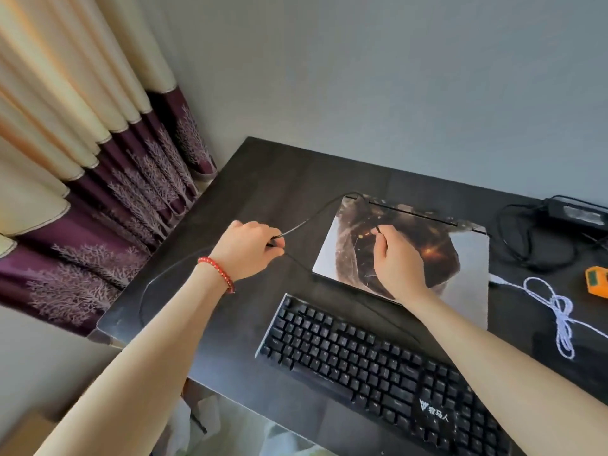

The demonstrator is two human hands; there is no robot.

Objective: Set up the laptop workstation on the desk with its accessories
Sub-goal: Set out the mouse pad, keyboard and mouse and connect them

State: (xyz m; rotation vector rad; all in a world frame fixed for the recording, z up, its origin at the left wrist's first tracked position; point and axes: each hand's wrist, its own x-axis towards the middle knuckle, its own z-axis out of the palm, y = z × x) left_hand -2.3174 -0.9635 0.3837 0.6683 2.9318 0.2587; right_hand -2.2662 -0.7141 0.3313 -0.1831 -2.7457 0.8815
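A closed laptop with a dark picture on its silver lid lies on the dark desk. In front of it sits a black keyboard. A thin black cable loops from the laptop's back left corner across the desk's left side. My left hand, with a red bead bracelet on the wrist, is closed on this cable left of the laptop. My right hand hovers over the lid and pinches another stretch of the black cable.
A black power adapter with its coiled cord lies at the back right. A white braided cable and an orange device sit right of the laptop. Curtains hang to the left past the desk's edge.
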